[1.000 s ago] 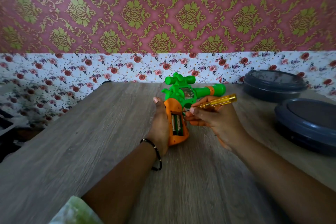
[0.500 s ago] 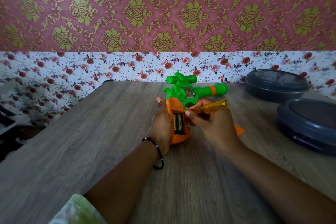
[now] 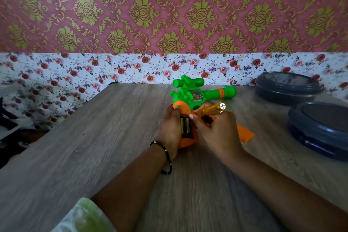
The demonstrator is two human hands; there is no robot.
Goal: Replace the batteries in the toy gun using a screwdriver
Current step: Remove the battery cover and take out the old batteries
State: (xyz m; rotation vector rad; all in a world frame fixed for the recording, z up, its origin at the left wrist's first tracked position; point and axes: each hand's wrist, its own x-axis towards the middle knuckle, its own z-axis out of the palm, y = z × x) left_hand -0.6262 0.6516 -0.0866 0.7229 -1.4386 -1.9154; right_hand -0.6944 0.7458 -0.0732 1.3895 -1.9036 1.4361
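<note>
A green and orange toy gun (image 3: 195, 96) lies on the wooden table (image 3: 94, 152), barrel pointing right. Its orange grip faces me with the battery compartment open, and batteries (image 3: 186, 127) show inside. My left hand (image 3: 170, 130) grips the orange handle from the left, thumb up near the top. My right hand (image 3: 216, 133) holds a yellow-handled screwdriver (image 3: 212, 109); its fingers reach down to the compartment and hide the tip. An orange battery cover (image 3: 244, 133) lies on the table just right of my right hand.
Two dark blue round lidded containers stand at the right, one at the back (image 3: 286, 86) and one nearer (image 3: 320, 128). The floral wall (image 3: 113, 69) closes off the table's far edge. The table's left edge runs diagonally.
My right hand has dropped lower over the battery compartment, tilting the screwdriver handle upward. The orange cover came into view beside my right hand. My left hand kept its grip.
</note>
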